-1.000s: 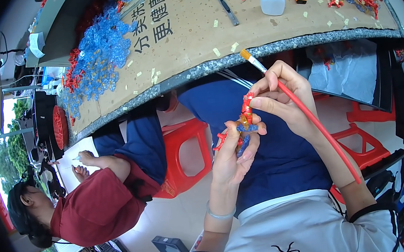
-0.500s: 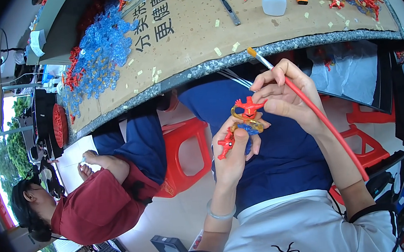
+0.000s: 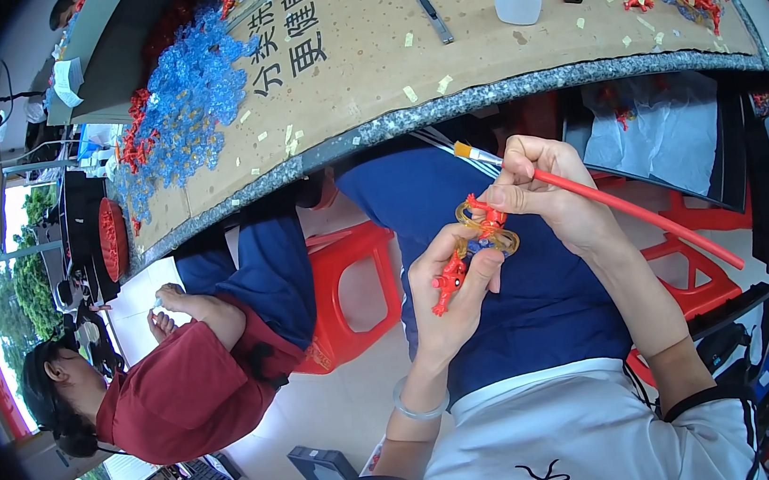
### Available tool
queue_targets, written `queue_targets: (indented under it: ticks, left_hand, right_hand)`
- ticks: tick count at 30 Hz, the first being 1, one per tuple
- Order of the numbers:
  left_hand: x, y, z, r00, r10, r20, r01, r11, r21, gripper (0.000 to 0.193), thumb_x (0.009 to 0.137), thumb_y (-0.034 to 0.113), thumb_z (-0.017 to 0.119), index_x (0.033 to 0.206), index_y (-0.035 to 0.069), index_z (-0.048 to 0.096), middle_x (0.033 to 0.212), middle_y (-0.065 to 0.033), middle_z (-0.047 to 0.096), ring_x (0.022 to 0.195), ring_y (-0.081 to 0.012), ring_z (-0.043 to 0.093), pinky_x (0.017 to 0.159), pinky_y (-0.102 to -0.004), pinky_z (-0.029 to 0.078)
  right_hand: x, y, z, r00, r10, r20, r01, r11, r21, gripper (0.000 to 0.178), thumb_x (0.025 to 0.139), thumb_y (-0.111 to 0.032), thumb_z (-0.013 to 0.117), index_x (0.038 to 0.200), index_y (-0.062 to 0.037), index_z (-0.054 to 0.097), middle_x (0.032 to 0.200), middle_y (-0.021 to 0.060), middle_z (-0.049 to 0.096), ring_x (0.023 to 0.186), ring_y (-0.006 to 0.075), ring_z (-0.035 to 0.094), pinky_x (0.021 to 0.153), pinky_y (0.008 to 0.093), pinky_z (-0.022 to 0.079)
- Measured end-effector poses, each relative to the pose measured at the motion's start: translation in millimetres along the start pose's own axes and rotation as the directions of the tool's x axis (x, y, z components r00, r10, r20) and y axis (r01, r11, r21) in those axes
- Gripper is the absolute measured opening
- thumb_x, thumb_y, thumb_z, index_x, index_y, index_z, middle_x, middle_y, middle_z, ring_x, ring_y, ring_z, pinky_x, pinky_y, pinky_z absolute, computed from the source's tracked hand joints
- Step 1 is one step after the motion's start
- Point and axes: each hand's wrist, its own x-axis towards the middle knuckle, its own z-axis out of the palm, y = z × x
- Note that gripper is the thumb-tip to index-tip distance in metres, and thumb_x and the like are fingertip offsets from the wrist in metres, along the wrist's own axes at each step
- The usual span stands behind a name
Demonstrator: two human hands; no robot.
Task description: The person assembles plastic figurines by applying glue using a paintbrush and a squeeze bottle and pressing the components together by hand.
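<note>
Brush (image 3: 603,199) lies flatter than half a second ago, bristles dropped from the table edge (image 3: 372,131) to beyond the toy (image 3: 489,241); the toy's upper red figure (image 3: 490,217) is now tipped over, so both hands meet on it again. Toy sits over the lap, short of the table. Left hand (image 3: 447,313): thumb and fingers clamped on the toy, lower red figure (image 3: 449,282) poking out. Right hand (image 3: 558,201): fingers closed round the brush, thumb touching the upper figure; full pinch there, can't tell. Toy's long axis runs lower left to upper right; facing unclear. Brush slants crosswise, bristles up-left, handle end down-right.
</note>
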Motion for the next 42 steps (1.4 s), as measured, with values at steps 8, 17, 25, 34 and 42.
queue_targets:
  ticks: [8,17,25,34,42]
  left_hand:
    - [5,1,1,0.997,-0.051,0.059,0.06,0.986,-0.157,0.035,0.095,0.029,0.055,0.11,-0.003,0.053,0.08,-0.008,0.06,0.053,-0.006,0.049,0.045,-0.0166,0.031]
    - [8,-18,-12,0.924,-0.173,0.341,0.353,0.729,-0.587,0.052,0.1,0.042,0.035,0.118,-0.005,0.049,0.1,-0.0169,0.062,0.047,-0.0049,0.04,0.041,-0.0155,0.03]
    - [10,-1,-6,0.998,-0.071,0.002,0.069,0.968,-0.24,0.029,0.088,0.01,0.065,0.113,0.0,0.055,0.086,-0.0083,0.063,0.057,-0.0053,0.05,0.046,-0.0163,0.036]
    - [7,2,5,0.992,0.034,-0.121,-0.042,0.997,-0.062,0.033,0.081,-0.002,0.069,0.111,-0.002,0.056,0.088,-0.0063,0.063,0.063,-0.0048,0.054,0.051,-0.0167,0.043]
    - [3,4,4,0.99,0.059,-0.127,-0.063,0.998,-0.024,0.033,0.081,-0.002,0.069,0.112,-0.002,0.056,0.089,-0.007,0.063,0.061,-0.0048,0.054,0.051,-0.0168,0.043]
  right_hand:
    - [-3,-3,8,0.993,-0.116,-0.026,0.114,0.991,-0.062,0.033,0.082,-0.001,0.07,0.072,-0.0108,0.039,0.069,0.0074,0.064,0.065,0.0055,0.058,0.058,0.0188,0.045]
    - [-2,1,3,0.979,-0.182,0.091,0.178,0.983,0.047,0.031,0.084,-0.002,0.067,0.074,-0.0113,0.039,0.083,0.0168,0.067,0.084,0.0148,0.066,0.063,0.0229,0.053]
    - [3,-9,8,0.962,-0.268,0.048,0.271,0.962,-0.046,0.032,0.083,-0.004,0.068,0.075,-0.0107,0.039,0.097,0.0216,0.067,0.091,0.0186,0.066,0.077,0.0286,0.055]
    - [1,-15,10,0.987,-0.146,-0.067,0.136,0.982,-0.132,0.033,0.08,0.005,0.066,0.074,-0.01,0.037,0.089,0.0219,0.067,0.089,0.0186,0.067,0.074,0.0273,0.056]
    - [2,-15,12,0.993,-0.106,-0.061,0.101,0.992,-0.069,0.036,0.08,0.005,0.067,0.073,-0.0111,0.036,0.086,0.0208,0.068,0.09,0.0193,0.068,0.075,0.0273,0.056]
